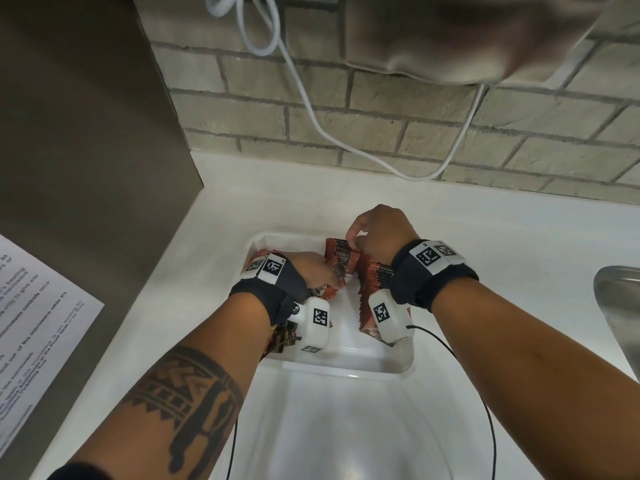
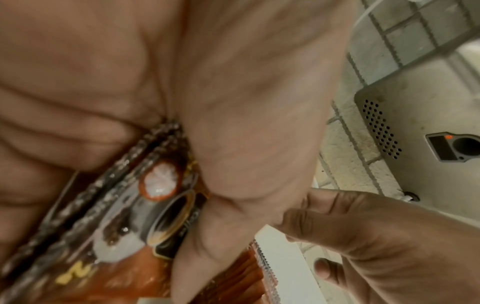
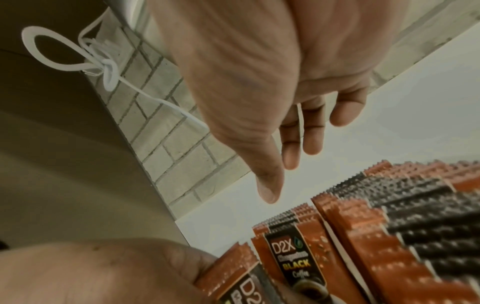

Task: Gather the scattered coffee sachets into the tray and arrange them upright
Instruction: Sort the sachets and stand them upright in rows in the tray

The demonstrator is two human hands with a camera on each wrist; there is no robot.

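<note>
Your left hand has a small bunch of sachets pinched tight over the white tray, probably so they go in as one block. Your right hand hangs loose, fingers relaxed, right by the upright row on the tray's right side, likely propping it up.

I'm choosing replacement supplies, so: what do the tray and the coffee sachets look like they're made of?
Tray: seemingly white plastic, smooth and slightly glossy, with rounded moulded corners and soft highlights on its rim; melamine can't be excluded.
Coffee sachets: probably printed foil or plastic laminate, shiny orange and black, with dimpled heat-sealed ends and serrated edges. The left hand grips several.
</note>
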